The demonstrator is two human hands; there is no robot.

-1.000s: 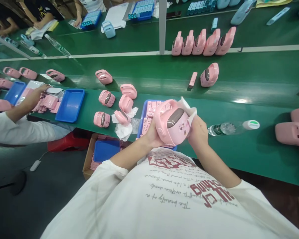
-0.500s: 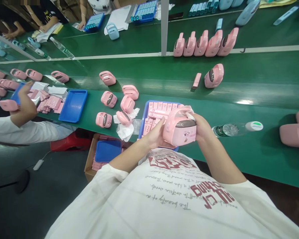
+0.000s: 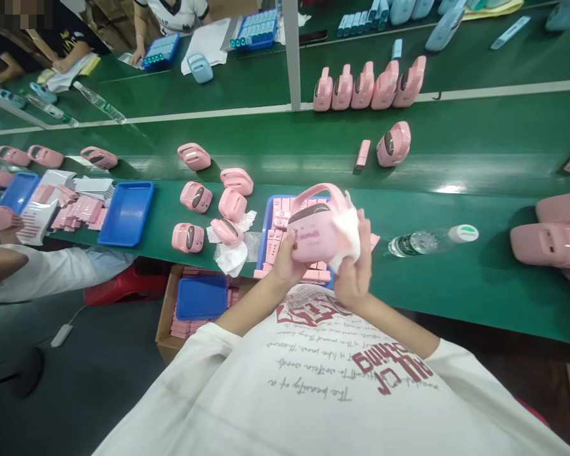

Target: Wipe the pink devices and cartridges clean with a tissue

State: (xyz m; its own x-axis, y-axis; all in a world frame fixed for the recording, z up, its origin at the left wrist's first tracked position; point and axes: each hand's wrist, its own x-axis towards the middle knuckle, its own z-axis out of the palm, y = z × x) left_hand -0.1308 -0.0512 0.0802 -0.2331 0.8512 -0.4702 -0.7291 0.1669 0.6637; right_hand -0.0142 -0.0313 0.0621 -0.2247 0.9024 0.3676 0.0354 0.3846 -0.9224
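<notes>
A rounded pink device (image 3: 311,237) with a loop handle and a dark oval window is held up in front of my chest. My left hand (image 3: 286,265) grips its lower left side, fingers partly hidden behind it. A white tissue (image 3: 348,234) lies against the device's right side, and my right hand (image 3: 355,275) closes on it, thumb in front and fingers behind. Below and behind the device is a blue tray (image 3: 265,231) of small pink blocks (image 3: 274,244), partly covered by the device and my hands.
Several similar pink devices (image 3: 196,197) stand to the left, beside crumpled tissue (image 3: 232,258). A water bottle (image 3: 420,242) lies to the right, near more pink devices (image 3: 548,244). Another blue tray (image 3: 126,214) sits further left. A co-worker's sleeve (image 3: 52,269) is at the left edge.
The pink device has turned so its window faces left and a side faces me. My right hand has shifted to press the tissue on its right side. The view has shifted slightly right.
</notes>
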